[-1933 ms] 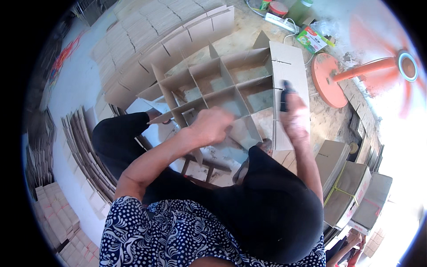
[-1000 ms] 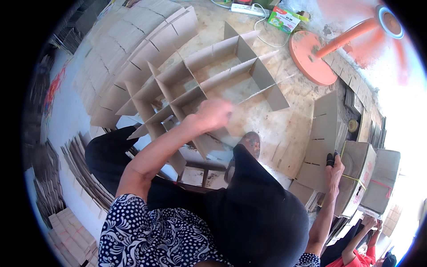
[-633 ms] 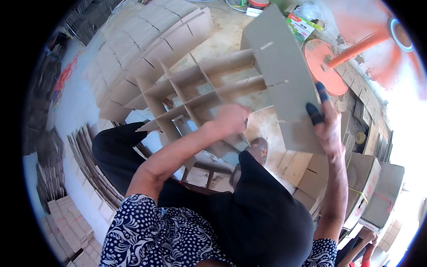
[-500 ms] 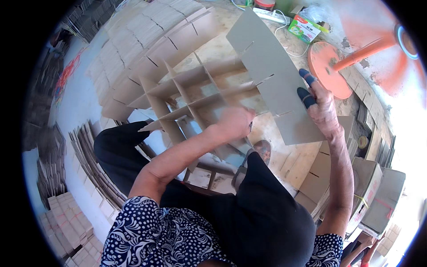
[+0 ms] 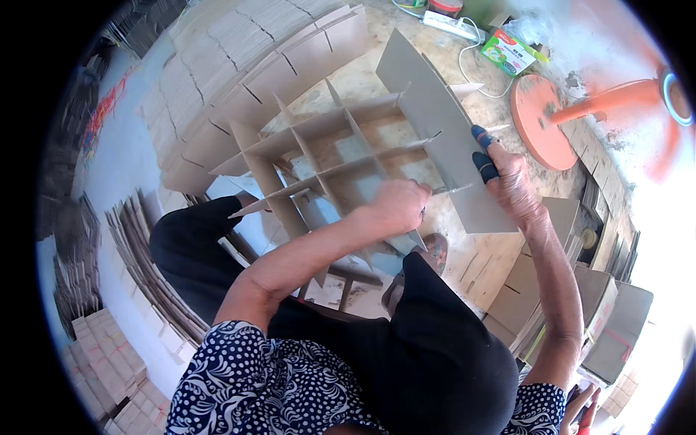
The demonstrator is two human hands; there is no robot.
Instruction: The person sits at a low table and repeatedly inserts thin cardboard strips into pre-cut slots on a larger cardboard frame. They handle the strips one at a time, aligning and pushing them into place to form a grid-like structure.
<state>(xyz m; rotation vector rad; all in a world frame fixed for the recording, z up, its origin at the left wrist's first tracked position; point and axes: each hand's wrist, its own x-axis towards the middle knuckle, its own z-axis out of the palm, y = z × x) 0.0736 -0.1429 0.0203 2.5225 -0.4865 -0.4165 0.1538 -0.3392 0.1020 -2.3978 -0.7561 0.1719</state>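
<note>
A grid of interlocked cardboard divider strips [image 5: 319, 126] stands on the worktable in front of me. Along its right side is a long slotted cardboard panel [image 5: 435, 109], with the ends of cross strips in its slots and tips showing beyond it. My right hand [image 5: 513, 181], two fingertips covered in dark wraps, is closed on the panel's outer edge near the close end. My left hand [image 5: 397, 206] is closed beside the close end of the panel, pinching a cross strip of the grid; its fingertips are partly hidden.
Slotted cardboard stacks [image 5: 246, 54] lie behind the grid. An orange fan [image 5: 544, 119], a green-and-white box [image 5: 507, 52] and a white power strip [image 5: 453, 25] are at the far right. Cardboard boxes [image 5: 616, 330] stand at right, near another person's hands [image 5: 583, 409]. My shoe [image 5: 435, 254] shows below.
The panel has come down and tilted more upright against the grid, and strip tips now show past its outer side. My right hand moved slightly left and down with it.
</note>
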